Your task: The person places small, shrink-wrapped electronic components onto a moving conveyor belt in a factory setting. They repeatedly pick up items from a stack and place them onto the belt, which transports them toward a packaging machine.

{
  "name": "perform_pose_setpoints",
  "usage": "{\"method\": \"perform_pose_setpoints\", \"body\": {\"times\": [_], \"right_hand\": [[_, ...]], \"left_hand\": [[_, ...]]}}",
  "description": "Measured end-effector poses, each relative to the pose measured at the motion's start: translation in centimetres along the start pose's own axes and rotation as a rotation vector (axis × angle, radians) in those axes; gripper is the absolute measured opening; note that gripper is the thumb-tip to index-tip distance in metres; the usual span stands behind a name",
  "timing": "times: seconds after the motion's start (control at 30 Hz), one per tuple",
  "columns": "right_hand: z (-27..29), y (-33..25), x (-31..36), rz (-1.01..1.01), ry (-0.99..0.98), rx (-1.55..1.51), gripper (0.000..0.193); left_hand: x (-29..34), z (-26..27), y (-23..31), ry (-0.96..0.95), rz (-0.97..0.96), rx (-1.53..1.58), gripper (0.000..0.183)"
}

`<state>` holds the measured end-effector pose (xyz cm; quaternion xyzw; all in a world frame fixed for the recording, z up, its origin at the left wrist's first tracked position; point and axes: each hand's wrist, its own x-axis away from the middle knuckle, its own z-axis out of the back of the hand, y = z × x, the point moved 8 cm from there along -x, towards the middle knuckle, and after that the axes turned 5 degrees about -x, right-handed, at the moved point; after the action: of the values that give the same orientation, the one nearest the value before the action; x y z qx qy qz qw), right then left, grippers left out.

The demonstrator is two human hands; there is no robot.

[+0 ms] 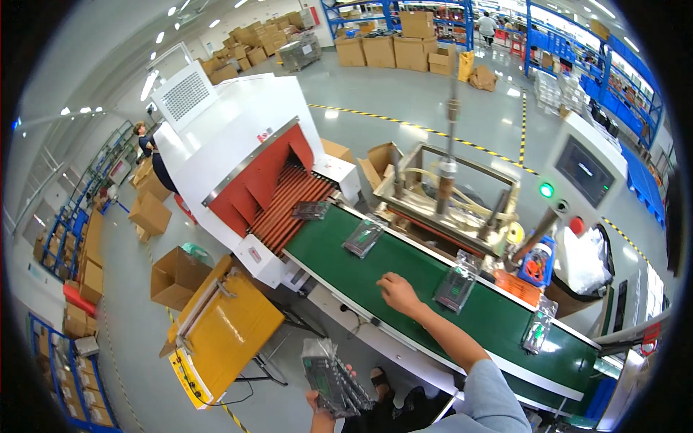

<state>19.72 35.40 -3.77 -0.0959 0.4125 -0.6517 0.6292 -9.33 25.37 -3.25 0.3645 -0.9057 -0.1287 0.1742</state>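
While the right hand (398,292) is held over the green belt (328,242), a stack of bagged dark packs (328,379) is gripped low beside the belt, off its near side, by the left hand (315,402). The left fingers are closed around the stack's edges. The right fingers are bent and loosely gathered, with nothing seen between them (whether the tips meet cannot be told from this view).

Three loose packs are spaced along the belt: one pack (363,238) ahead of the right hand, another (456,283) to its right, a third (538,328) near the right end. A fourth pack (310,210) is lying at the rollers (289,195), before the red curtain (253,189) of the white machine (238,108).

Risks, as judged: the stack is fanned and its plastic appears slick, so packs could be dropped to the floor (274,404) if the left grip were loosened. Should a pack be laid too near its neighbour, overlap at the rollers could result. A loose bag end might be caught at the gap between belt and rollers.
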Motion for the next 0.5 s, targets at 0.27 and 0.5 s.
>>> {"method": "perform_pose_setpoints", "body": {"times": [0.27, 0.5], "right_hand": [[-12.9, 4.6, -14.8, -0.25, 0.116, 0.291, 0.014], [-14.3, 5.4, -17.5, -0.285, 0.244, 0.207, 0.019]], "left_hand": [[1.9, 4.3, 9.3, 0.35, -0.119, -0.068, 0.079], [3.1, 6.4, 13.1, 0.534, -0.129, -0.118, 0.076]]}}
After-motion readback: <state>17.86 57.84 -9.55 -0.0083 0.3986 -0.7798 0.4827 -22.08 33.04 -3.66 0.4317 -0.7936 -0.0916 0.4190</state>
